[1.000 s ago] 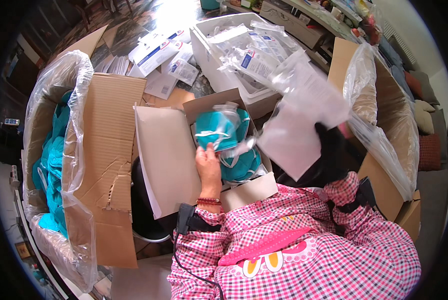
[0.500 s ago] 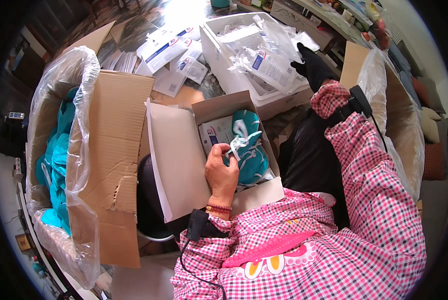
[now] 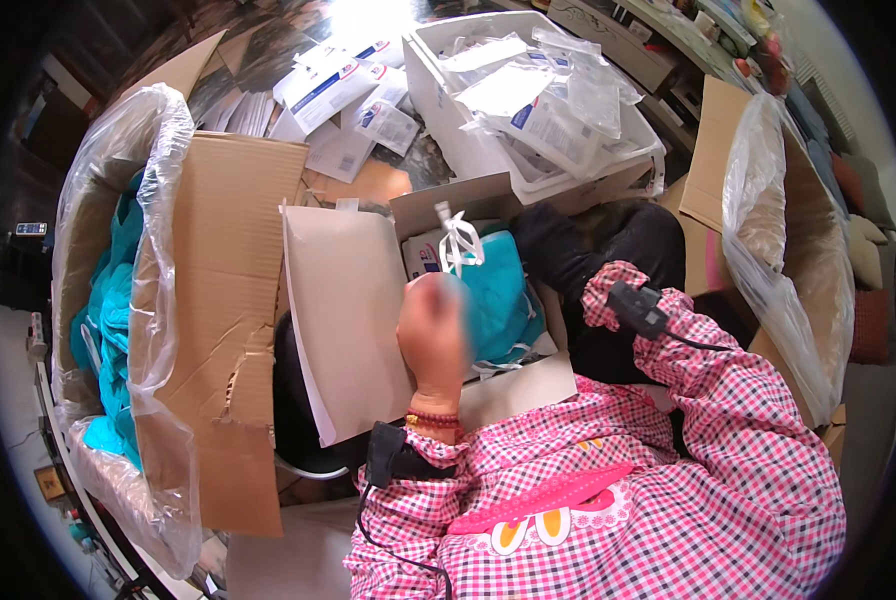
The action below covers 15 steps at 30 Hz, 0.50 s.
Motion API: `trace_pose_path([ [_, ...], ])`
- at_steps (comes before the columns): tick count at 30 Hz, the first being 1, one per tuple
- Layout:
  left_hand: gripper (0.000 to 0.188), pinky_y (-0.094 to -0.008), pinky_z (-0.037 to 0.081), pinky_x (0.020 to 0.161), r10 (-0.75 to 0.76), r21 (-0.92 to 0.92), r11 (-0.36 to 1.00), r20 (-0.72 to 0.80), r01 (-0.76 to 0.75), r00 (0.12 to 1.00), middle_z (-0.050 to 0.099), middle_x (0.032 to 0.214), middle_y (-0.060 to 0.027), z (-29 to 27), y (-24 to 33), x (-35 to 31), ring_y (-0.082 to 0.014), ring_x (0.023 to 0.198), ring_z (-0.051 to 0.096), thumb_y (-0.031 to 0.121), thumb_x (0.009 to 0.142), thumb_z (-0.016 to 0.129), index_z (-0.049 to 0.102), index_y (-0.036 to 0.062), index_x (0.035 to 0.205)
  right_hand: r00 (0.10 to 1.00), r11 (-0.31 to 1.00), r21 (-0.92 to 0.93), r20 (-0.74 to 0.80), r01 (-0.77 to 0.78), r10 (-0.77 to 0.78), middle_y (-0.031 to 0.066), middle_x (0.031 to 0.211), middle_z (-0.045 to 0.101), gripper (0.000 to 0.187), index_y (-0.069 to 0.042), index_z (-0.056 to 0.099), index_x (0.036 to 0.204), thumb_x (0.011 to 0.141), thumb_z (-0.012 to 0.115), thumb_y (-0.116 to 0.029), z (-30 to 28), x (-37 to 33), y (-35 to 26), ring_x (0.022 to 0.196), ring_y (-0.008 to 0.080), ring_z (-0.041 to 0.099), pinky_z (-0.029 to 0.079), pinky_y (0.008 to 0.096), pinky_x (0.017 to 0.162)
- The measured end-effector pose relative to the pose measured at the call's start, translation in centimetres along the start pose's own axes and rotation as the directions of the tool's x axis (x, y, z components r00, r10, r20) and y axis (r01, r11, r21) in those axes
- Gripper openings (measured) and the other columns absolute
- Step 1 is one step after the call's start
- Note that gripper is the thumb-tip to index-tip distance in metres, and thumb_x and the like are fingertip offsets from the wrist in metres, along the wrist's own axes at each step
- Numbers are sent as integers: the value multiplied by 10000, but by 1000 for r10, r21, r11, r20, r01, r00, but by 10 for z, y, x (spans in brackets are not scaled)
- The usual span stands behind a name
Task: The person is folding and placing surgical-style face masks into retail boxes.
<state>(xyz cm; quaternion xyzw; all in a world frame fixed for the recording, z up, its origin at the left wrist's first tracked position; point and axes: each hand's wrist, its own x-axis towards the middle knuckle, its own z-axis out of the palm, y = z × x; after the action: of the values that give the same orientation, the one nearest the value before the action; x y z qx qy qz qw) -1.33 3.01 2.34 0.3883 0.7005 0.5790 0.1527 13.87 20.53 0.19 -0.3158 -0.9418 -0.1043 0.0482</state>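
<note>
My bare left hand [image 3: 431, 335], blurred by motion, is closed on a teal cup-shaped face mask [image 3: 495, 300] over the open carton. White elastic straps [image 3: 459, 245] stand up from the mask's top. More teal masks lie beneath it in the small open carton [image 3: 343, 320], and a white printed packet [image 3: 421, 255] shows at the far side. My black-gloved right hand [image 3: 551, 245] is just right of the carton, close to the mask. Its dark fingers blend into the black trousers, so their pose is not clear.
At the left, a large cardboard box [image 3: 223, 330] lined with clear plastic holds teal masks. A white bin [image 3: 433, 100] of clear plastic bags stands at the far side, beside a pile of printed packets [image 3: 328, 100]. Another lined cardboard box [image 3: 768, 230] is at the right.
My right hand has come back from the white bin to the carton's right side. My left hand has raised the mask and turned it, with its straps now upright.
</note>
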Motion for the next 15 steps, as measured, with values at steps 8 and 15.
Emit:
trace_pose_path([
  [8,157,-309,506,639,-210,22,977,202,210,956,666,841,-43,7,-31,-2,-144,724,638,122,1000,518,627,28,1062,815,396,822,135,-410,564,159,994,692,270,-46,670,1131,963,567,-230,-24,-13,51,886,322,682,543,413,777],
  [15,177,-299,589,727,-512,-529,419,533,738,673,624,1004,-12,16,-46,-10,-127,880,639,122,1007,493,554,95,1171,919,-480,857,327,-189,222,162,1013,679,274,-8,653,1133,931,627,-192,-75,-66,-26,904,307,677,544,401,779],
])
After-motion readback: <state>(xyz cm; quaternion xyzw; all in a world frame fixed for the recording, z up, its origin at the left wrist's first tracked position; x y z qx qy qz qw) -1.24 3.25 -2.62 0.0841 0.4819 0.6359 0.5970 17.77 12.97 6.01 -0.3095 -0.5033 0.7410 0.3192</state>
